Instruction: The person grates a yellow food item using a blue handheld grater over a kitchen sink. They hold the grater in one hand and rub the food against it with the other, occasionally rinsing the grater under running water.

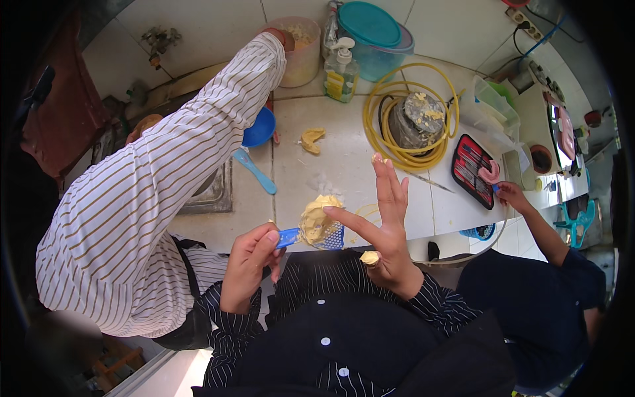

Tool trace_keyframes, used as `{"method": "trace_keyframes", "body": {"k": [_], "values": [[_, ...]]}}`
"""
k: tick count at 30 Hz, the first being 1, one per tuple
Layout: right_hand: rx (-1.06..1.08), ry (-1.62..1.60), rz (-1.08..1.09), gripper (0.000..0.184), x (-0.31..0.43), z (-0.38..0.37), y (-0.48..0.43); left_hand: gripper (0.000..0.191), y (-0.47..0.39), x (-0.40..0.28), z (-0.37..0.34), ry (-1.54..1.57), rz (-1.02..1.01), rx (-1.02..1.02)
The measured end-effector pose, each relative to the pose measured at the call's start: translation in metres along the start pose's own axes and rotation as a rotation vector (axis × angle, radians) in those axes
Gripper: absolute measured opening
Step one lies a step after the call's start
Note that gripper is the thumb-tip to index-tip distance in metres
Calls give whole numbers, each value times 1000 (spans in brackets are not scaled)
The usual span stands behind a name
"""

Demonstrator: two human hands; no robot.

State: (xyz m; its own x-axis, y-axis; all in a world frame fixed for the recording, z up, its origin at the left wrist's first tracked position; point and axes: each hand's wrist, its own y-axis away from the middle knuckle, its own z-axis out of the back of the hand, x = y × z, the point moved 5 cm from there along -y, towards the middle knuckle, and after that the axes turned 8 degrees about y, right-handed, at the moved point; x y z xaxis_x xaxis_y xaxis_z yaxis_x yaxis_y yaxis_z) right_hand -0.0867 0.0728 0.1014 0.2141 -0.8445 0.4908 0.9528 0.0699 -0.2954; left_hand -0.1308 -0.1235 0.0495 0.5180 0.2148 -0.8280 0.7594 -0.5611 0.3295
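A blue perforated dental impression tray (333, 239) bears a mound of pale yellow paste (320, 218). My left hand (252, 265) holds the tray by its handle. My right hand (389, 233) is spread, its index fingertip touching the paste; more paste sticks to its thumb and other fingertips. Beyond the tray, on the white tiled counter (297, 178), lie a curved yellow cast piece (312, 140) and a light-blue spatula (255, 171). A blue mixing bowl (260, 128) stands partly behind a co-worker's sleeve.
At left, a co-worker's striped sleeve (198, 134) reaches to a tub of pale material (300, 59). Coiled yellow hose (372, 124) surrounds a paste-spattered metal object (416, 121). Another person's hand (513, 196) is beside an instrument case (471, 171) and pink arch-shaped piece (489, 172). A soap bottle (341, 74) stands behind.
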Motion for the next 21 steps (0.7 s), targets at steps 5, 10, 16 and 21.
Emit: {"method": "trace_keyframes", "body": {"k": [5,10,16,21], "values": [[-62,-123,8,66,-7,1,-2,29,-1,1,4,16,-12,6],[-24,-99,36,67,-4,1,-4,29,2,5,5,7,-15,-6],[-40,-81,40,56,1,9,-5,30,4,2,5,28,-22,10],[-3,-60,72,54,5,13,-1,30,3,2,5,27,-20,13]]}}
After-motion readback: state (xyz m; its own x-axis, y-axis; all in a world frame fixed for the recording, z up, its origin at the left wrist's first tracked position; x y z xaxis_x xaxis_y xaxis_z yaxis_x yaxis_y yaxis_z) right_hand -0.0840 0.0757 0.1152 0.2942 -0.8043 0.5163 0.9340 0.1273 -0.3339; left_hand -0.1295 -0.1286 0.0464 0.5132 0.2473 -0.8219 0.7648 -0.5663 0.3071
